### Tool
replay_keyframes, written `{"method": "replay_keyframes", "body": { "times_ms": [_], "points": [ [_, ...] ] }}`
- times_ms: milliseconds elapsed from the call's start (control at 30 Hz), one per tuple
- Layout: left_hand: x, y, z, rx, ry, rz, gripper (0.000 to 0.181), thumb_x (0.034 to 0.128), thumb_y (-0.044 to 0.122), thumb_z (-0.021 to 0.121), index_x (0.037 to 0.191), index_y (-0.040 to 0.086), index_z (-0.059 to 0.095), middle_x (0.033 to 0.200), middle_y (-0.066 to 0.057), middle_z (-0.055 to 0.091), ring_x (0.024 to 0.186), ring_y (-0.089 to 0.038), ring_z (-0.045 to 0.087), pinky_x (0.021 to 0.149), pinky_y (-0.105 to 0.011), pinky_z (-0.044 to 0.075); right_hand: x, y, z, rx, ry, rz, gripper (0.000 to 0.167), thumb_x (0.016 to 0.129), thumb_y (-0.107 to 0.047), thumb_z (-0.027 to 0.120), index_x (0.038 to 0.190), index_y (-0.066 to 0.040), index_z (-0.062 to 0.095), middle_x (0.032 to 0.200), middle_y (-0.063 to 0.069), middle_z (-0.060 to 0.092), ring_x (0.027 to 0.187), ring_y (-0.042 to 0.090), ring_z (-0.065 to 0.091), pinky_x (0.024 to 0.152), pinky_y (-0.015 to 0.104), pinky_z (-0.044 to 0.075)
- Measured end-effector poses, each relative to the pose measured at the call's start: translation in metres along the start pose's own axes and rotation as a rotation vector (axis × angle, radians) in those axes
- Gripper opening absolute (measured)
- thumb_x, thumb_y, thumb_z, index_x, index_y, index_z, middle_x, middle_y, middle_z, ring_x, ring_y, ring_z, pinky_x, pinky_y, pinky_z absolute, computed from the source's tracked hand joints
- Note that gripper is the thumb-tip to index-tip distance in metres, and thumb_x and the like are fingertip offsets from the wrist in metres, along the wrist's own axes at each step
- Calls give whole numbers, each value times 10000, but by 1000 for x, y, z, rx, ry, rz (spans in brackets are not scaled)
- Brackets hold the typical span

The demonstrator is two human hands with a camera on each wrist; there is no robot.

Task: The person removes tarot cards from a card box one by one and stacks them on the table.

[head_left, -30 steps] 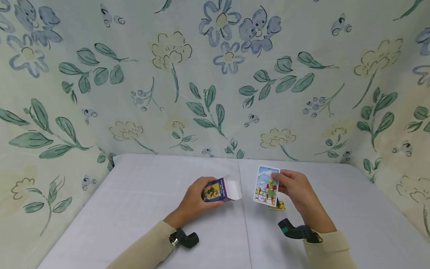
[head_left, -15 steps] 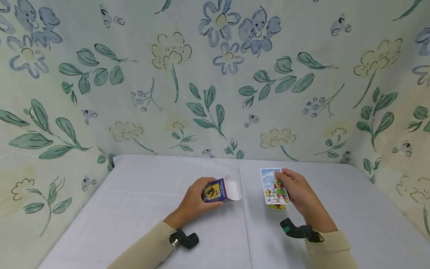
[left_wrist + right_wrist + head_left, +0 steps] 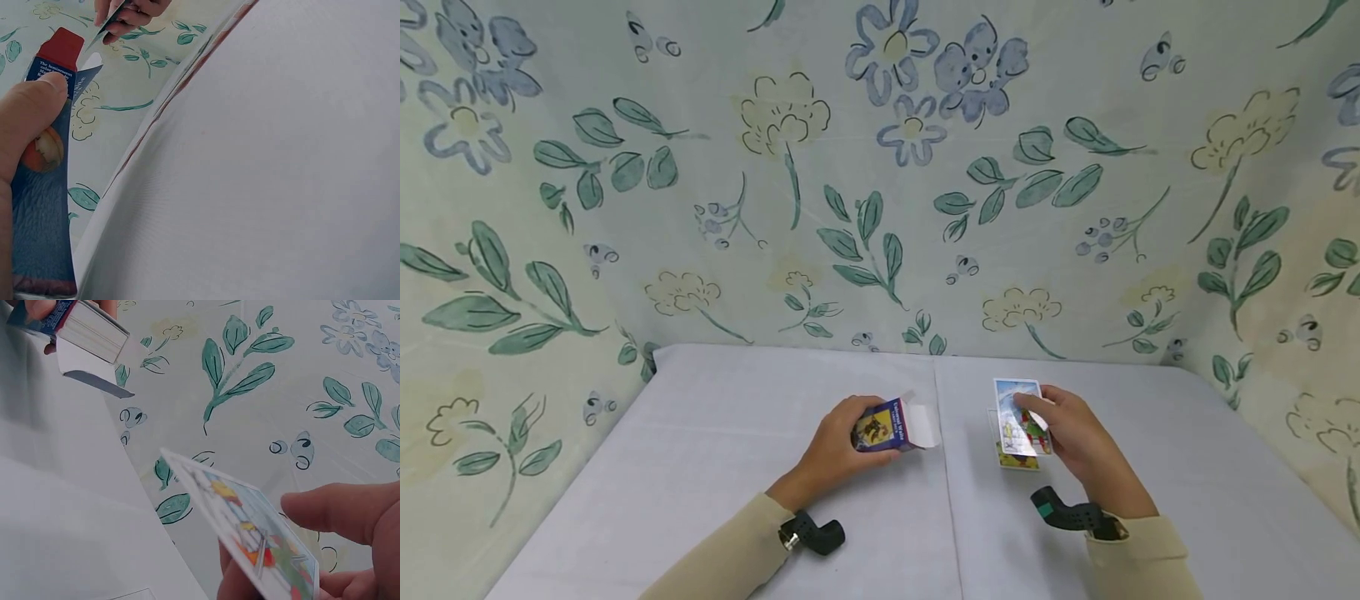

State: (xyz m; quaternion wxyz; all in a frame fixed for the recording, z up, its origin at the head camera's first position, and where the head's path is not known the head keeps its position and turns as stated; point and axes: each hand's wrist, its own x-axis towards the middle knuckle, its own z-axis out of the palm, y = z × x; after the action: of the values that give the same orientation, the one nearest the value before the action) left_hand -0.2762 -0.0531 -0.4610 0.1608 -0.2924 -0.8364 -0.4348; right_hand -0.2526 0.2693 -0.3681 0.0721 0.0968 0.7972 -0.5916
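Note:
My left hand (image 3: 831, 437) grips a blue tarot card box (image 3: 876, 427), thumb on one side and fingers round the other. Its white end flap (image 3: 922, 423) hangs open toward the right, and the right wrist view shows card edges (image 3: 94, 331) packed inside. In my right hand (image 3: 1075, 433) is a tarot card (image 3: 1013, 429), pinched between the thumb on its picture side and the fingers beneath. The card is face up, with a red and green figure under a blue sky. Partly hidden below it, another picture card (image 3: 1018, 462) lies on the table.
A white cloth (image 3: 737, 417) covers the table, with a crease running front to back near the middle. Behind and at both sides hangs a floral fabric (image 3: 865, 208). Each wrist wears a black camera mount (image 3: 816, 533).
My right hand has moved the held card to the right and slightly down, so it covers more of the upper right of the card on the table. The left hand and box stay put.

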Motion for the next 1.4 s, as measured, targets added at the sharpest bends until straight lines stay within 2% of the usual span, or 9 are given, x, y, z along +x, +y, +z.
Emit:
{"method": "replay_keyframes", "body": {
  "times_ms": [133, 533, 633, 833, 1000, 1233, 1400],
  "points": [
    [1, 0, -1, 3, -1, 1, 722, 736, 550, 775, 1312, 201, 515, 1211, 94, 558, 1015, -62, 506, 856, -287, 475, 3, 3, -1, -24, 9, 13, 716, 942, -324, 626, 1458, 29, 278, 1339, 257, 478, 930, 197, 619, 794, 292, 540],
    [1, -6, 3, -17, 13, -1, 702, 733, 567, 768, 1304, 250, 511, 1208, 126, 554, 1012, -53, 508, 856, -286, 476, 23, 22, 4, -146, 88, 60, 706, 935, -328, 631, 1430, 57, 307, 1291, 251, 490, 1059, 323, 528, 864, 384, 491],
    [0, -6, 5, -23, 8, -3, 698, 734, 559, 772, 1304, 253, 512, 1208, 131, 552, 1013, -53, 508, 855, -286, 475, 25, 28, 2, -184, 118, 75, 677, 933, -312, 633, 1412, 54, 327, 1270, 262, 498, 1035, 334, 538, 816, 376, 505],
    [0, -5, 6, -12, 3, 5, 703, 743, 551, 769, 1314, 243, 501, 1218, 113, 551, 1015, -61, 507, 853, -286, 476, 34, 31, 3, -257, 163, 71, 619, 901, -278, 671, 1358, 36, 394, 1178, 248, 551, 910, 292, 581, 706, 331, 508],
    [0, -3, 4, -12, 5, -8, 710, 739, 560, 766, 1312, 230, 507, 1223, 103, 554, 1021, -63, 508, 862, -290, 476, 40, 27, 6, -292, 163, 52, 617, 878, -253, 689, 1338, 50, 410, 1158, 254, 558, 909, 301, 596, 728, 361, 515],
    [1, -2, 3, -13, -7, -4, 708, 747, 566, 757, 1314, 228, 502, 1217, 95, 556, 1021, -66, 509, 862, -284, 476, 40, 32, 4, -332, 159, 47, 633, 894, -255, 673, 1353, 68, 379, 1224, 293, 505, 988, 368, 549, 821, 445, 490],
    [2, -3, 3, -7, 9, -4, 707, 733, 578, 761, 1306, 249, 509, 1209, 120, 555, 1023, -47, 507, 862, -280, 478, 43, 36, 3, -360, 185, 36, 593, 882, -262, 689, 1309, 62, 434, 1158, 266, 541, 936, 337, 569, 778, 397, 507]
  ]
}}
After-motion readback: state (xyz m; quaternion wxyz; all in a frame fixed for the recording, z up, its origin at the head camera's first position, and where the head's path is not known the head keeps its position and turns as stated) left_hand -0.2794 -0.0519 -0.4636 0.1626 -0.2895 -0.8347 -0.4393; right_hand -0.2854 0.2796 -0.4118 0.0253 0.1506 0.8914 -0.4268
